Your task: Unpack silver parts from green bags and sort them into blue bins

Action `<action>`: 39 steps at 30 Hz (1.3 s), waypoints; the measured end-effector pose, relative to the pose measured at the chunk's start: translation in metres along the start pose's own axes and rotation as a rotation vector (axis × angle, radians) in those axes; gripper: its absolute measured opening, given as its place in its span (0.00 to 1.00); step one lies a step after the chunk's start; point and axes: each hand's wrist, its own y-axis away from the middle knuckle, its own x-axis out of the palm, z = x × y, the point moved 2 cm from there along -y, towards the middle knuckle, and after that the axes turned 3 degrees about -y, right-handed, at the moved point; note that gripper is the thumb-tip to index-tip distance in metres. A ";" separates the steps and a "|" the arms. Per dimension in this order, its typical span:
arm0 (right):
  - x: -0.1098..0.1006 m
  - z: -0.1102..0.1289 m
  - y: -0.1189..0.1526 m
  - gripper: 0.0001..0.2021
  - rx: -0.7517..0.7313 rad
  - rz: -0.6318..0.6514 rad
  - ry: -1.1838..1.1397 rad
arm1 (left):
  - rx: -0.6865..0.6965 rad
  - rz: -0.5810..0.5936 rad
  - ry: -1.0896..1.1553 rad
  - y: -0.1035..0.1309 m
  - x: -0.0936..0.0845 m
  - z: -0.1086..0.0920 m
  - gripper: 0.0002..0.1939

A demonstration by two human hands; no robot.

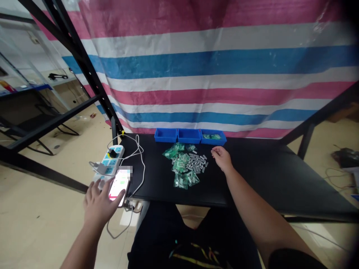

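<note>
My left hand [98,200] is at the table's left edge, fingers spread, with thumb and fingertips at a phone [120,186] whose screen is lit. My right hand [223,158] is over the black table, thumb and forefinger pinched together; whether anything small is between them I cannot make out. Just left of it lies a heap of small grey metal cylinders [198,163]. Beside the heap are several clear green-tinted bags [181,163] with small parts inside.
Along the back stand three joined blue bins [166,135]; the right one [213,142] holds green-tinted bags. A white power strip [119,151] with plugs and white cables [143,164] lies at the left. Black frame posts and a striped sheet [196,82] enclose the table [260,168].
</note>
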 end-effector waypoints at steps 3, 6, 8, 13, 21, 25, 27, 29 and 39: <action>0.000 0.016 0.012 0.12 -0.070 0.035 0.061 | -0.030 0.039 -0.030 -0.008 0.005 -0.004 0.37; 0.003 0.041 0.031 0.09 -0.222 0.106 0.171 | -0.038 0.075 -0.038 -0.015 0.010 -0.006 0.37; 0.007 0.061 0.048 0.06 -0.398 0.167 0.277 | -0.038 0.112 -0.043 -0.018 0.012 -0.006 0.38; 0.026 0.104 0.100 0.09 -0.609 0.449 0.413 | -0.053 0.167 -0.055 -0.021 0.010 -0.007 0.40; 0.050 0.124 0.144 0.15 -0.614 0.611 0.588 | -0.063 0.196 -0.059 -0.020 0.005 -0.007 0.40; 0.054 0.121 0.146 0.09 -0.614 0.583 0.621 | -0.046 0.194 -0.071 -0.020 0.004 -0.007 0.39; 0.055 0.119 0.146 0.08 -0.614 0.584 0.624 | -0.045 0.207 -0.071 -0.019 0.003 -0.008 0.39; 0.055 0.119 0.147 0.08 -0.611 0.592 0.616 | -0.050 0.206 -0.063 -0.018 0.002 -0.009 0.39; 0.051 0.119 0.152 0.15 -0.528 0.626 0.585 | 0.006 0.138 -0.029 -0.009 0.003 0.001 0.36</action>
